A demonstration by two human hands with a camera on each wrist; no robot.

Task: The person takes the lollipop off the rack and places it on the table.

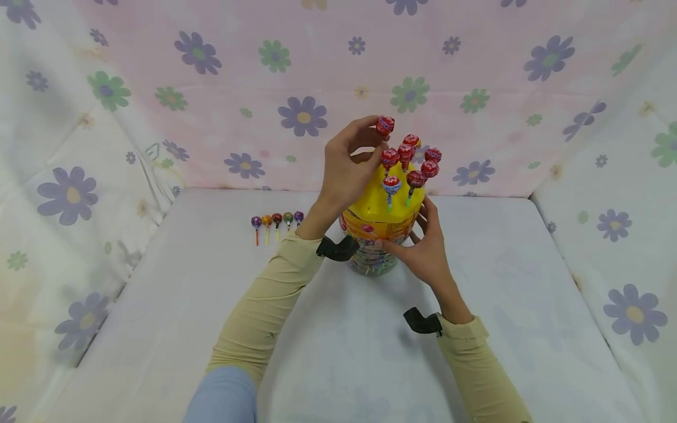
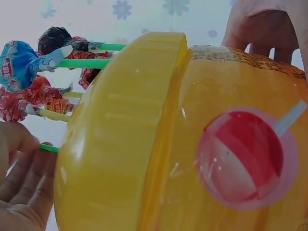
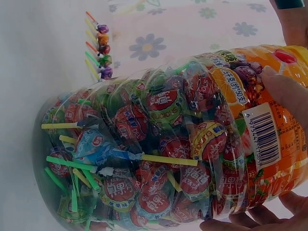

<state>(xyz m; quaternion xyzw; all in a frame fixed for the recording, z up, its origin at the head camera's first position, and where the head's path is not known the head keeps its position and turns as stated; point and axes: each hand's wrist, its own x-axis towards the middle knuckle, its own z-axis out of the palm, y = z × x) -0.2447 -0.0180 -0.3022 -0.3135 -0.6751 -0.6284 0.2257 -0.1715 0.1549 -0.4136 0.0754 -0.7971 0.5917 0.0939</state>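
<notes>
A clear jar (image 1: 372,261) full of wrapped lollipops stands upright under a yellow lid (image 1: 365,205). Several lollipops with red or blue wrappers, such as a blue-and-red one (image 1: 391,185), stick up out of the lid by their sticks. My left hand (image 1: 346,163) pinches a red-wrapped lollipop (image 1: 385,125) at the lid's left side. In the left wrist view its green stick (image 2: 48,147) reaches the lid's surface. With thumb and fingers spread around the orange label (image 3: 276,110), my right hand (image 1: 427,252) holds the jar's right side.
Left of the jar, several lollipops (image 1: 277,218) lie in a row on the white tabletop (image 1: 211,282), their sticks toward me. Flower-patterned cloth (image 1: 238,117) walls off the back and both sides. A dark strap piece (image 1: 423,321) hangs by the right wrist.
</notes>
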